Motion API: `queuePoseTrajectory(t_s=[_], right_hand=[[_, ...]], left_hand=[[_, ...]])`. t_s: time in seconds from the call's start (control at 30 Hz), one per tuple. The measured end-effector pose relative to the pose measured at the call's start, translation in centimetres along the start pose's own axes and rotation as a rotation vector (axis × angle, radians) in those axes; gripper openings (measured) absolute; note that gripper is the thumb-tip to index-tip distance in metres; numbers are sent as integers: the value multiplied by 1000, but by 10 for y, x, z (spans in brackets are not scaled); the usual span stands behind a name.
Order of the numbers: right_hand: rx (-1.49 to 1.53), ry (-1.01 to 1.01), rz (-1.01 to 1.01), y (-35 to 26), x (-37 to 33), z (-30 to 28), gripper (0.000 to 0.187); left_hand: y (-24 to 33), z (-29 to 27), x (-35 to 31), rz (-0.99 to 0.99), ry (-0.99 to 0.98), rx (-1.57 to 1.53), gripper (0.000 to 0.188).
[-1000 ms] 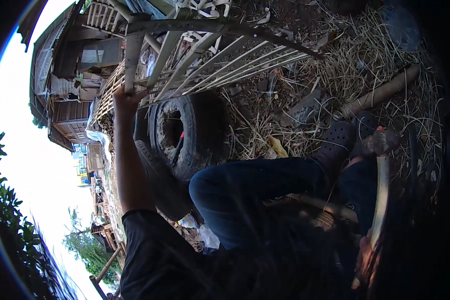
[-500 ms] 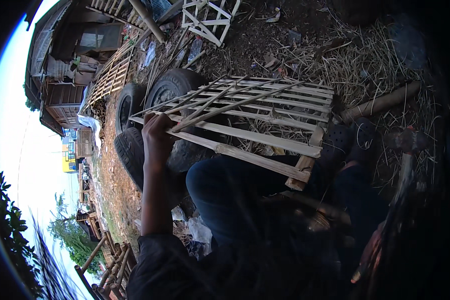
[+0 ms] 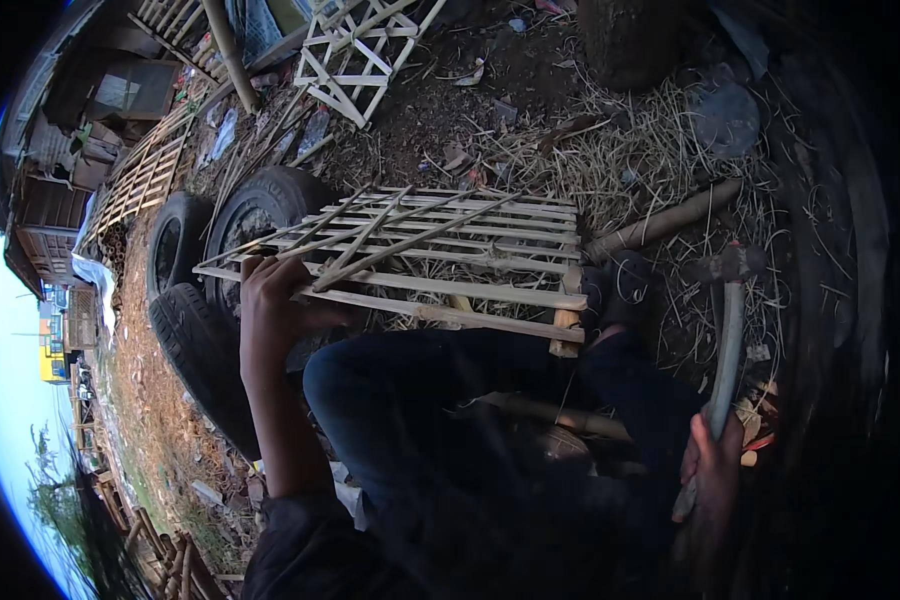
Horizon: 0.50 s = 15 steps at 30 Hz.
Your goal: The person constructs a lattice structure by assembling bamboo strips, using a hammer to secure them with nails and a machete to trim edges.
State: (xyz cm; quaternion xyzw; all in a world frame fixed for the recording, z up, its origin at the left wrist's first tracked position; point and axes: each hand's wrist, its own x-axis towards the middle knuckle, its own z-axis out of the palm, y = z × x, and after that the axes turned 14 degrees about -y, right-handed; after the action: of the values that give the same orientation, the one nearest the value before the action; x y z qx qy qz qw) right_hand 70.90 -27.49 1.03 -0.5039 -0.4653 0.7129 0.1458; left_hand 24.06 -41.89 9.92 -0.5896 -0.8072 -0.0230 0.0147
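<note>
A flat panel of split bamboo slats (image 3: pixel 440 290) slants across in front of my knees, with several thin strips lying diagonally over it. My left hand (image 3: pixel 270 285) is closed round the panel's near left corner, where the slat ends and strips meet. Under the panel's right end sits a short bamboo block (image 3: pixel 567 325), close to my shoe (image 3: pixel 628 275). On the right, my right hand (image 3: pixel 715 460) grips a hammer (image 3: pixel 733 340) low on its pale handle. The dark hammer head points away from me, apart from the panel.
Old tyres (image 3: pixel 265 205) lie beyond and left of the panel. A thick bamboo pole (image 3: pixel 670 218) rests on straw to the right. Farther off are a lattice frame (image 3: pixel 355 60) and a stump-like dark object (image 3: pixel 625 40). Litter covers the dirt.
The view has shifted, so the panel, tyres and left hand appear farther left. My right hand and the hammer handle, dim before, now show plainly. The left hand keeps its hold.
</note>
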Motion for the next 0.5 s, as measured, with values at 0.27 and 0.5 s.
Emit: queuePoseTrajectory(t_s=[0.27,0.5], right_hand=[[-834,248,-204,-49,37,-89,22],[-1214,399,156,-6,121,-114,36]], left_hand=[[14,-30,30,69,-139,-245,103],[4,-10,55,-10,100,-248,100]])
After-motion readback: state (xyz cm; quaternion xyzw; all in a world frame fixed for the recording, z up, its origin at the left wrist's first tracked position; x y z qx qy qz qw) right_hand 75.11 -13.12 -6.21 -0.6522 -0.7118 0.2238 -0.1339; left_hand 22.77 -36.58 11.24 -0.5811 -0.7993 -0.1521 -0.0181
